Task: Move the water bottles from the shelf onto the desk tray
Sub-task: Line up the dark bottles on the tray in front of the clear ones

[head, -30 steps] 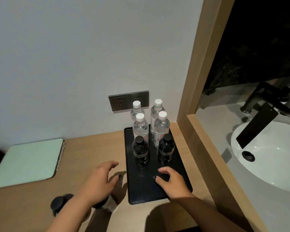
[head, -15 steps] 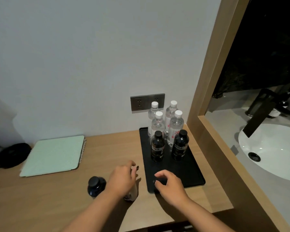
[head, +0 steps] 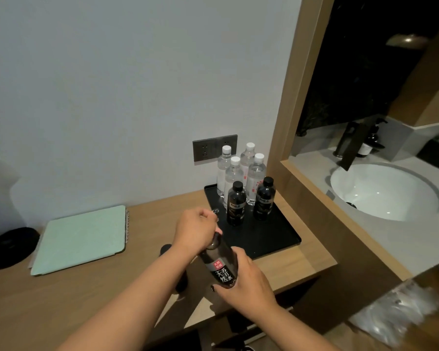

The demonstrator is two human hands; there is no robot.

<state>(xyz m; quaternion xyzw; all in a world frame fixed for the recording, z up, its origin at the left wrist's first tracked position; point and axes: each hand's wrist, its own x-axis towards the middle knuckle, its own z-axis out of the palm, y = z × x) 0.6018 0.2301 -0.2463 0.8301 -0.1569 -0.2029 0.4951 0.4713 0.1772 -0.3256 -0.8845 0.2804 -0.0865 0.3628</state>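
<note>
A dark bottle (head: pixel 221 264) with a grey label is held tilted above the desk's front edge. My left hand (head: pixel 195 229) grips its neck and cap end; my right hand (head: pixel 243 279) wraps round its lower body. Just beyond lies the black tray (head: pixel 274 239) at the desk's right end. On it stand two small dark bottles (head: pixel 236 203) in front and several clear water bottles (head: pixel 256 178) with white caps behind them. Another dark bottle (head: pixel 165 249) stands on the desk, mostly hidden under my left forearm.
A pale green notebook (head: pixel 81 239) lies on the wooden desk (head: pixel 61 300) to the left, with a black round object (head: pixel 9 245) beside it. A wall socket (head: pixel 208 148) sits behind the tray. A wooden frame (head: pixel 292 122) borders a white sink (head: pixel 383 191) on the right.
Both hands left the tray edge and desk and lifted one dark bottle, now held between them. The camera rose and swung right, showing more of the sink.
</note>
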